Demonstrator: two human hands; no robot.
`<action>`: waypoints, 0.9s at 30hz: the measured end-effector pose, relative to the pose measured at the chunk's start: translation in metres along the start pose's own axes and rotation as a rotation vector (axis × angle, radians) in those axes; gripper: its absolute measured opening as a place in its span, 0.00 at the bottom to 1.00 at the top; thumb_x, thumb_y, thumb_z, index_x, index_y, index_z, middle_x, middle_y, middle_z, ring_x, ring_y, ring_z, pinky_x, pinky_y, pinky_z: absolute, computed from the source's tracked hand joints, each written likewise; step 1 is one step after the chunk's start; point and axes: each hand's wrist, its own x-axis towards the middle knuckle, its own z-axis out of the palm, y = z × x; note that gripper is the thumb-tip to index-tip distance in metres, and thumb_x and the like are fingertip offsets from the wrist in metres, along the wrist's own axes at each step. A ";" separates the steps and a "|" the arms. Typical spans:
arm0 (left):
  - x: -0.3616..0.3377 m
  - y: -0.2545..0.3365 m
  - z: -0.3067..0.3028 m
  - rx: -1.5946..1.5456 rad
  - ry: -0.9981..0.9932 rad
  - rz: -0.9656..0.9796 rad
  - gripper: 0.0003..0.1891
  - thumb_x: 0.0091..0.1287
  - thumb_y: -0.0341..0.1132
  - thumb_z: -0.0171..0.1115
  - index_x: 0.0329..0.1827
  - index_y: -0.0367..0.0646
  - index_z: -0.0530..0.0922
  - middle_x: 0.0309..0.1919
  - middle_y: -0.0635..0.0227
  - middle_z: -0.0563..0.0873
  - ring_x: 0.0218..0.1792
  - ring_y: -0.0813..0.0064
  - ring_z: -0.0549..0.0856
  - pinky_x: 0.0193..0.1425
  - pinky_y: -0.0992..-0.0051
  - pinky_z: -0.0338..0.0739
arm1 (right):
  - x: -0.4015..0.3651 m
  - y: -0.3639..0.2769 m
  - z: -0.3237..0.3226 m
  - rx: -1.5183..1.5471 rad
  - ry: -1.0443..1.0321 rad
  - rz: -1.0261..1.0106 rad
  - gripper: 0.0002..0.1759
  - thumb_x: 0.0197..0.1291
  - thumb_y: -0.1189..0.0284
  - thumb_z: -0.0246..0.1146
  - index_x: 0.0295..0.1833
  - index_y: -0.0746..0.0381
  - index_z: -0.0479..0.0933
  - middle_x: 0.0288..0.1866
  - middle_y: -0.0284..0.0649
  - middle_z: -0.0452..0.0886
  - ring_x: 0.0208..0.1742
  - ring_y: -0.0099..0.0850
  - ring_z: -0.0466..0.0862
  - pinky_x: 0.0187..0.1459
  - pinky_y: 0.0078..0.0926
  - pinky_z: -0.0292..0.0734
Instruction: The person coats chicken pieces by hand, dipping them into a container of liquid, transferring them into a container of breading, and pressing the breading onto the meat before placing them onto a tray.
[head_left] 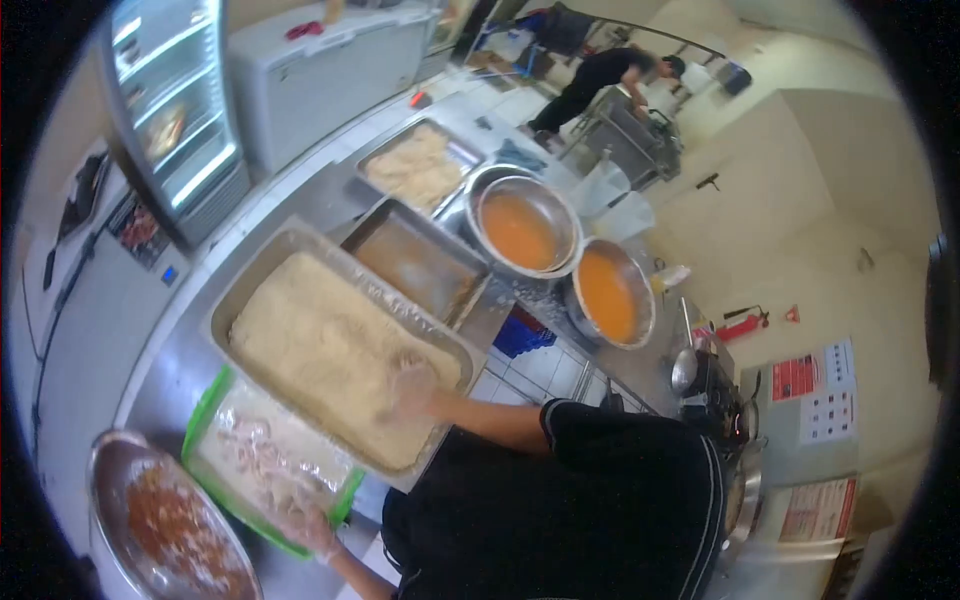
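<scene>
My right hand, in a clear glove, rests on pale crumbs filling a deep metal tray. Its fingers are blurred and dusted with crumb. Lower down, my left hand, also gloved, is at the near end of a shallow tray with a green rim. Pale pieces of raw meat lie in that tray, coated in white flour. The left fingertips overlap the pieces there, and their grip is too blurred to make out.
A steel bowl of reddish, floury pieces stands at lower left. Beyond the crumbs are an empty-looking metal pan, a tray of breaded pieces and two bowls of orange liquid. A burner is at right; another person works far back.
</scene>
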 end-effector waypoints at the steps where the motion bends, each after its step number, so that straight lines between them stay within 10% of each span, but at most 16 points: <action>1: 0.002 -0.003 0.004 -0.020 0.033 0.052 0.38 0.69 0.40 0.70 0.78 0.35 0.63 0.70 0.48 0.76 0.58 0.52 0.83 0.57 0.59 0.84 | -0.007 0.003 0.000 0.008 -0.020 0.014 0.75 0.44 0.22 0.63 0.78 0.76 0.57 0.77 0.68 0.63 0.79 0.58 0.65 0.79 0.48 0.59; 8: 0.000 -0.025 0.007 0.036 0.044 0.084 0.38 0.68 0.41 0.72 0.77 0.37 0.65 0.65 0.49 0.79 0.48 0.56 0.85 0.51 0.59 0.83 | -0.037 -0.007 -0.026 0.119 -0.341 0.088 0.83 0.35 0.23 0.70 0.77 0.83 0.53 0.77 0.65 0.66 0.77 0.54 0.69 0.77 0.44 0.63; 12: 0.000 -0.036 0.008 0.104 0.065 0.145 0.35 0.68 0.42 0.72 0.74 0.37 0.70 0.62 0.50 0.81 0.43 0.57 0.85 0.48 0.59 0.82 | -0.049 -0.010 -0.013 -0.006 -0.176 0.055 0.68 0.38 0.21 0.67 0.61 0.78 0.78 0.63 0.60 0.82 0.64 0.52 0.82 0.68 0.45 0.74; 27: 0.000 -0.026 0.004 0.033 0.069 0.165 0.31 0.66 0.36 0.73 0.70 0.35 0.72 0.62 0.53 0.81 0.47 0.60 0.83 0.48 0.62 0.80 | 0.031 0.027 0.092 0.088 0.005 -0.061 0.24 0.47 0.57 0.71 0.46 0.63 0.87 0.46 0.55 0.88 0.47 0.50 0.90 0.49 0.49 0.85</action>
